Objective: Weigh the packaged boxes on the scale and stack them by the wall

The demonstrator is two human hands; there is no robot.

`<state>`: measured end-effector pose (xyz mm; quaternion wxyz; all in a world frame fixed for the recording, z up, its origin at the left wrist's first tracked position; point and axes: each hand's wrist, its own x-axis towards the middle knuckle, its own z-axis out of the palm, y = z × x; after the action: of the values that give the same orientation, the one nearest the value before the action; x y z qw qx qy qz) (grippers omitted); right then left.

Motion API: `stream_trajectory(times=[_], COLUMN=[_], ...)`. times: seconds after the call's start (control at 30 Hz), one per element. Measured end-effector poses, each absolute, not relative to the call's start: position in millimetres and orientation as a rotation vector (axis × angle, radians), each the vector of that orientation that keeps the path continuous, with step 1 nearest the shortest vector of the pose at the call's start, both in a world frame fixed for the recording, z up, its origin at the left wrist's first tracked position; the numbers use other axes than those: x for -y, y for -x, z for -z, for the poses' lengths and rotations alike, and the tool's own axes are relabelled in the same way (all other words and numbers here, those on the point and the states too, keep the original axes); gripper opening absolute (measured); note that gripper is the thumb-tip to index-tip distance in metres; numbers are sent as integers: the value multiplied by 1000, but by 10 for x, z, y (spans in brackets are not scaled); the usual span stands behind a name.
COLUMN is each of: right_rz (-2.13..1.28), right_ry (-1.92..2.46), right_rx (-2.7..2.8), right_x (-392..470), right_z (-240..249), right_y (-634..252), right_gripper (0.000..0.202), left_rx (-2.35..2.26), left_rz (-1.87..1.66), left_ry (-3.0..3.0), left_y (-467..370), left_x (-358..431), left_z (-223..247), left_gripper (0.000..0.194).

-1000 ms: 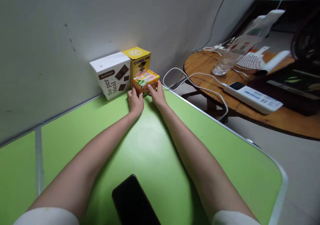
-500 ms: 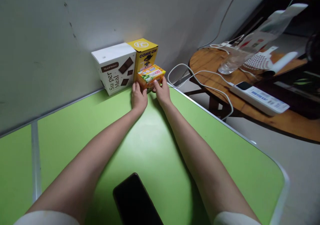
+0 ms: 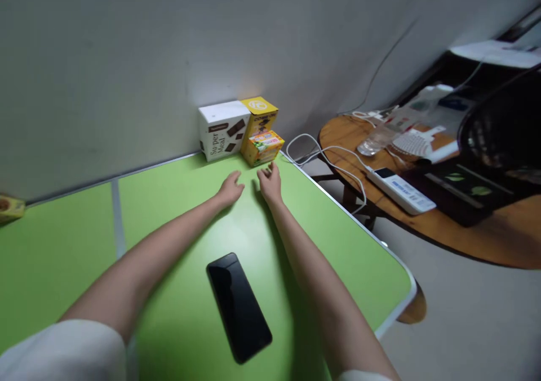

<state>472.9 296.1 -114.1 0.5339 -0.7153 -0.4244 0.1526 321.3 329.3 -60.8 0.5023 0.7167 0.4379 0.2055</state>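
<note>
A small orange-and-yellow box (image 3: 262,148) stands on the green table (image 3: 181,195), in front of a taller yellow box (image 3: 258,119). Left of them, touching the yellow box, is a white box (image 3: 223,130) printed "Super Meal" with chocolate pieces. My left hand (image 3: 231,189) is in front of the white box, empty, its thumb and fingers apart. Just short of the small box is my right hand (image 3: 269,182), also empty with fingers loosely curled and apart. A black smartphone (image 3: 239,308) lies on the table between my forearms.
A wall (image 3: 127,76) runs behind the boxes. At the far left edge sits another yellow box (image 3: 11,208). To the right, a round wooden table (image 3: 338,136) carries a white power strip (image 3: 400,190), a clear plastic bottle (image 3: 372,141) and a white cable (image 3: 344,172).
Both hands have let go of the small orange-and-yellow box and drawn back toward me. The box now rests against the taller yellow one. The view has shifted left, showing more table.
</note>
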Motion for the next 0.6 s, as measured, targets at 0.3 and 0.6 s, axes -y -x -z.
stream_trajectory(times=[0.3,0.6], right_rz=[-983,-1570], right_ry=[1584,1095], right_rx=[1139,1876], right_x=[-2099,-2374], right_z=[286,-143], right_y=[-3364,-710], right_gripper=[49,37], left_rx=[-1012,-1146], left_rz=[-354,-555], left_ry=[-1776,-1905], left_y=[-544,1190], left_x=[-2623,-2093], left_z=[-264,-326], left_gripper=[41,51])
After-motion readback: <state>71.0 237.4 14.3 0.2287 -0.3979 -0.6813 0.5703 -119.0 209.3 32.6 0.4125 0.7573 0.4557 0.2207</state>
